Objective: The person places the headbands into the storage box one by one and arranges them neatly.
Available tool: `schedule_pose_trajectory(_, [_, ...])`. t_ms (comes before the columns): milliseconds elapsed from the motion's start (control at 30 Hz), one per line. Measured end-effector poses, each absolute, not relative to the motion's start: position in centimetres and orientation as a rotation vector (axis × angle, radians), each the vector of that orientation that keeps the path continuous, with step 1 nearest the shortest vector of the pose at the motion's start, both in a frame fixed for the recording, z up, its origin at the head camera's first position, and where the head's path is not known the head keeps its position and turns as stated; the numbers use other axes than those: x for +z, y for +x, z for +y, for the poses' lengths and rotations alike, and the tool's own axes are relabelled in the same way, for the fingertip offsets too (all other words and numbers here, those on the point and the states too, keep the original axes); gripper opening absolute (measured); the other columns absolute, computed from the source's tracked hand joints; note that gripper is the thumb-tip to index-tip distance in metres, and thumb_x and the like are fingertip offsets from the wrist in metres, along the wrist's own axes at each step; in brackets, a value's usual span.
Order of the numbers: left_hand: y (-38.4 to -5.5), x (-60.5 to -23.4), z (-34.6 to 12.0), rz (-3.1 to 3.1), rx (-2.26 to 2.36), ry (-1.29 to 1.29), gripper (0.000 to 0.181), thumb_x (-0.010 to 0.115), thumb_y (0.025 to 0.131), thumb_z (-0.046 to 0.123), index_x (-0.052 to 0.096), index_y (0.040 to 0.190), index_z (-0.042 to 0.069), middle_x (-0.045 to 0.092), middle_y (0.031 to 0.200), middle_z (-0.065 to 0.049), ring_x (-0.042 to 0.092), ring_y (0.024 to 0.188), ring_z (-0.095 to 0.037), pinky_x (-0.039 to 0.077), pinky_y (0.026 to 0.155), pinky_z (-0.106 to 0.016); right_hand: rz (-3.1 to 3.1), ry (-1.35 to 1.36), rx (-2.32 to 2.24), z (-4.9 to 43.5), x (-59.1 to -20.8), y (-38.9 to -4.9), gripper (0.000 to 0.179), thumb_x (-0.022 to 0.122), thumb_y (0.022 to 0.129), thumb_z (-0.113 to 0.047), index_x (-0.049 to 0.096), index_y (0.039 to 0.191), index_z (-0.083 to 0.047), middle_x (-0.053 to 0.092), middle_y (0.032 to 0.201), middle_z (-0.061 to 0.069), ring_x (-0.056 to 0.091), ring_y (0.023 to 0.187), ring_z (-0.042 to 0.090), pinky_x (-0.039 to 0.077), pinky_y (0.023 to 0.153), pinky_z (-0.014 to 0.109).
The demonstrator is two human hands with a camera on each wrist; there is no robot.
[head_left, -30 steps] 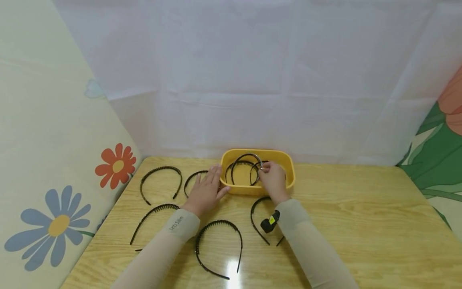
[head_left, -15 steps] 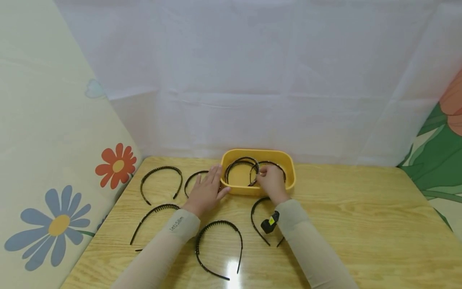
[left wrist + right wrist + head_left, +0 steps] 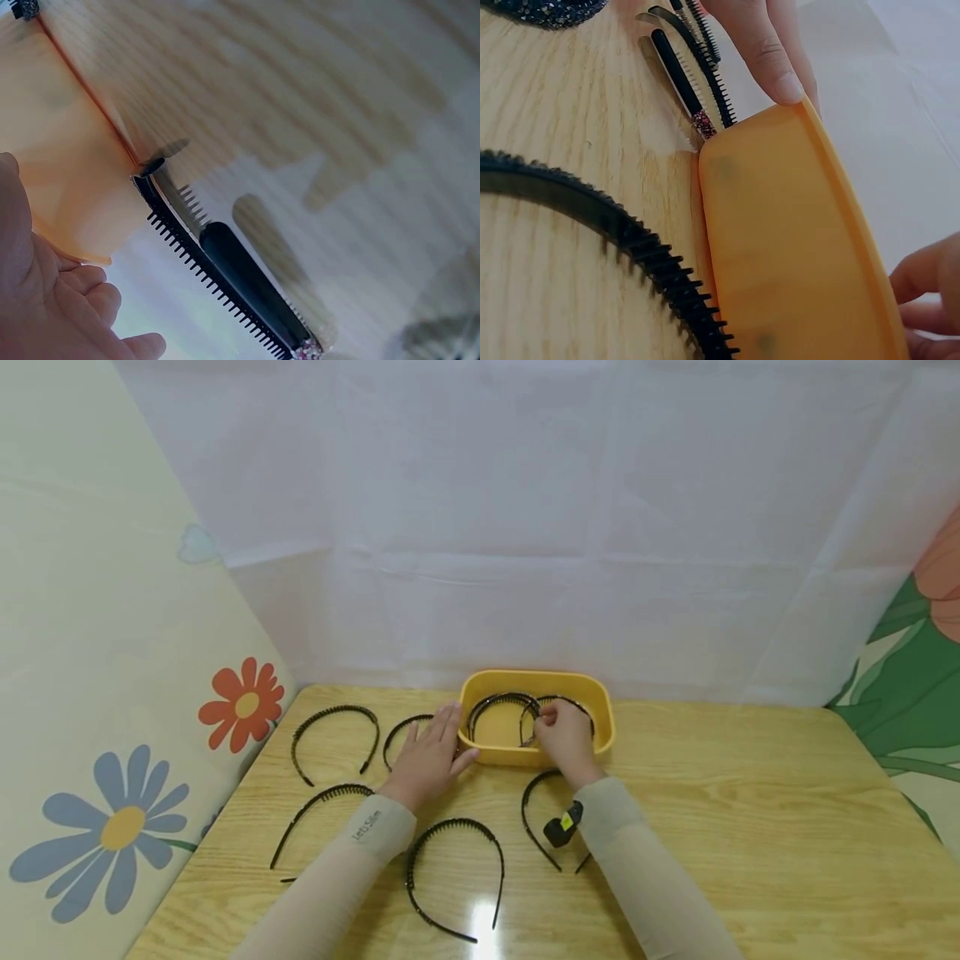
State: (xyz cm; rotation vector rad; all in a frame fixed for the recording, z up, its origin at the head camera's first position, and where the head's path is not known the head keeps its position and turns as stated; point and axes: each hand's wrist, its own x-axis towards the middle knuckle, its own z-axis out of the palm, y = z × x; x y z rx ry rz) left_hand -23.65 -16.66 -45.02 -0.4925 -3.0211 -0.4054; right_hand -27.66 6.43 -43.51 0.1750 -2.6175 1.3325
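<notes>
A yellow plastic box (image 3: 480, 752) stands at the back of the table, with several black toothed headbands lying inside it. My right hand (image 3: 567, 739) reaches over the box's front wall. Its fingers pinch the right side of a headband (image 3: 510, 696) that lies in the left half of the box, over another one. In the right wrist view the curled fingers (image 3: 926, 281) show beyond the rim, but the box wall hides what they hold. My left hand (image 3: 426, 764) rests with straight fingers against the box's left end. Beside it, a headband (image 3: 217, 281) lies partly under that hand.
More headbands lie on the wooden table (image 3: 750, 827): one upper left (image 3: 335, 708), one lower left (image 3: 341, 787), one front middle (image 3: 457, 821) and one under the right forearm (image 3: 527, 806). A white cloth (image 3: 465, 527) hangs behind the box.
My right hand has lowered the headband flat into the box, onto another one, shifting slightly left at first. The left hand has stayed at the box's end.
</notes>
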Motion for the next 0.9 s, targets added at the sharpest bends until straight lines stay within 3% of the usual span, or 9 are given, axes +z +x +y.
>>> schedule_pose_trajectory(233, [-23.7, -45.1, -16.6, -3.018, -0.398, -0.487, 0.081, 0.041, 0.108, 0.050, 0.007, 0.162, 0.001, 0.014, 0.168, -0.017, 0.014, 0.155, -0.032, 0.010, 0.122, -0.063, -2.482, 0.310, 1.470, 7.1, -43.7, -27.1, 0.020, 0.061, 0.095, -0.004, 0.072, 0.109, 0.004, 0.070, 0.096, 0.015, 0.066, 0.087, 0.029, 0.057, 0.075, 0.040])
schedule_pose_trajectory(500, [-23.7, -45.2, -16.7, -3.013, -0.397, -0.481, 0.082, 0.042, 0.107, 0.051, 0.007, 0.162, 0.002, 0.013, 0.168, -0.017, 0.014, 0.155, -0.032, 0.010, 0.122, -0.063, -2.384, 0.444, 1.686, 8.7, -43.9, -26.1, 0.019, 0.061, 0.097, 0.000, 0.070, 0.112, 0.007, 0.071, 0.098, 0.021, 0.068, 0.081, 0.026, 0.059, 0.069, 0.026])
schedule_pose_trajectory(767, [-23.6, -45.1, -16.6, -3.020, -0.395, -0.474, 0.082, 0.042, 0.107, 0.051, 0.007, 0.162, 0.002, 0.013, 0.168, -0.017, 0.013, 0.155, -0.032, 0.010, 0.122, -0.063, -2.466, 0.510, 1.743, 11.0, -42.9, -24.3, 0.020, 0.060, 0.100, 0.000, 0.068, 0.115, 0.008, 0.069, 0.107, 0.024, 0.070, 0.090, 0.030, 0.062, 0.080, 0.034])
schedule_pose_trajectory(900, [-23.5, -45.0, -16.6, -3.018, -0.395, -0.480, 0.082, 0.041, 0.107, 0.051, 0.007, 0.162, 0.001, 0.014, 0.168, -0.018, 0.013, 0.155, -0.032, 0.010, 0.122, -0.063, -2.628, 0.565, 1.562, 12.2, -42.2, -23.5, 0.021, 0.062, 0.101, -0.006, 0.070, 0.117, 0.004, 0.072, 0.109, 0.017, 0.069, 0.095, 0.027, 0.059, 0.085, 0.040])
